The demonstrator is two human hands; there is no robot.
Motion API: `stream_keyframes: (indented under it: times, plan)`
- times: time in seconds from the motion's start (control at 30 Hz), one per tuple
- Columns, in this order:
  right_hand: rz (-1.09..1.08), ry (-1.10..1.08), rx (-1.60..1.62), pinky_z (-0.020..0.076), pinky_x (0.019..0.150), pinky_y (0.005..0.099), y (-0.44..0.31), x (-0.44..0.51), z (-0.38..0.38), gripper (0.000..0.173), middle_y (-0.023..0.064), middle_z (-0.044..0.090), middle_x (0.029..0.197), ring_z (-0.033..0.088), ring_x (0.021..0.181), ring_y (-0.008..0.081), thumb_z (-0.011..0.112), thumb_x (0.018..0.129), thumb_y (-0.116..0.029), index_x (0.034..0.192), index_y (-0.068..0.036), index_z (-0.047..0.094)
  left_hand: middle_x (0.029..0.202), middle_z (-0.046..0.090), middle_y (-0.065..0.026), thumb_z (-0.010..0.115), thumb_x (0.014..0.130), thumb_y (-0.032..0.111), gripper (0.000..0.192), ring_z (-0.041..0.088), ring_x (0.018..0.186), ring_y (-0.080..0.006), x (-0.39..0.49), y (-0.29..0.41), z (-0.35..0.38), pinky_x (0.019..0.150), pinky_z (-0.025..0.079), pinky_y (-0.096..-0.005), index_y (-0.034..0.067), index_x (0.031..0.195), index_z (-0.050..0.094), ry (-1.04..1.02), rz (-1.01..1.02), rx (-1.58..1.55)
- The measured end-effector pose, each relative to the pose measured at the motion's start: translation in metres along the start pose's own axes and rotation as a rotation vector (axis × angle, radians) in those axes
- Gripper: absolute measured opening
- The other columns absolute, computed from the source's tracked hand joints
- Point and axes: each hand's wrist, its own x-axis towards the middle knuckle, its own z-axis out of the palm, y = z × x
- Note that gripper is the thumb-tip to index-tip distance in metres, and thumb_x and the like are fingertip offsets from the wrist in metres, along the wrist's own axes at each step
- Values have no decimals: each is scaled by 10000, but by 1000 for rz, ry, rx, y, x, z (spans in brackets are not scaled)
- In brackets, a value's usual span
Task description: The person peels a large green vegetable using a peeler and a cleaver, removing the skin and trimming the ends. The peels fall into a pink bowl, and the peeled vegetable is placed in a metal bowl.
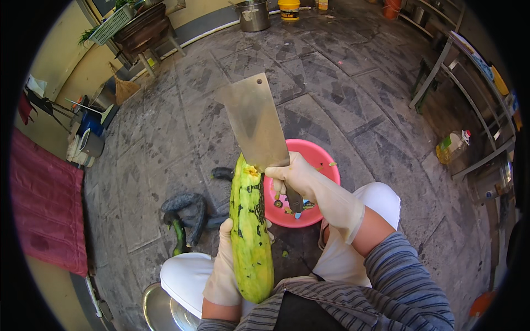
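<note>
A long yellow-green squash (250, 231), with dark strips of skin left along its length, stands nearly upright between my knees. My left hand (225, 256), in a pale rubber glove, is wrapped around its lower half; some fingers are hidden behind it. In a matching glove, my right hand (300, 176) grips the handle of a broad cleaver (258, 124). The steel blade points away from me, its lower left corner at the squash's far end beside a rough cut patch. Below my right hand sits a pink plastic basin (331, 178) holding peel scraps.
Several dark green gourds (194, 211) lie on the stone floor left of the squash. A metal bowl (153, 306) is by my left knee. Farther off are an oil bottle (452, 147), a metal rack (480, 95), a large pot (254, 16) and a hand broom (123, 86).
</note>
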Motion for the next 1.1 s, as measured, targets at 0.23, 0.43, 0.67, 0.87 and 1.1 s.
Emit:
stream_keyframes:
  times: [0.23,0.43,0.67,0.87,1.1]
  plan:
    - [191,-155,557,494,470,355,21,6,-8,183,71,597,608,557,470,209,615,941,-141,1048,-1,662,1046,724,-175,696,753,714,818,726,851,-334,-1,-2,-3,714,616,-432,48,1229,671,10,8,-1]
    - [32,-30,489,494,463,344,1,6,-7,171,75,605,608,576,469,209,619,944,-148,1014,1,664,1037,725,-166,726,742,664,783,718,839,-332,0,2,5,702,611,-425,38,1210,674,19,23,-16]
    - [-58,77,77,502,499,346,-3,-7,3,146,54,633,649,606,501,161,626,955,-124,1062,-26,643,1013,725,-151,772,736,531,666,714,838,-317,1,1,9,702,612,-426,41,1179,682,111,-3,-26]
    - [-584,431,-954,495,588,322,23,-1,3,128,25,684,758,629,633,109,615,982,-138,1043,-31,651,1004,725,-149,775,738,501,647,716,848,-316,2,2,8,722,614,-426,35,1177,682,112,-43,-22]
    - [-164,135,-185,496,603,279,1,-24,3,190,20,683,762,619,648,84,661,974,-151,1054,21,649,1009,726,-148,762,756,487,627,718,857,-315,1,0,6,729,614,-427,31,1178,680,121,20,-8]
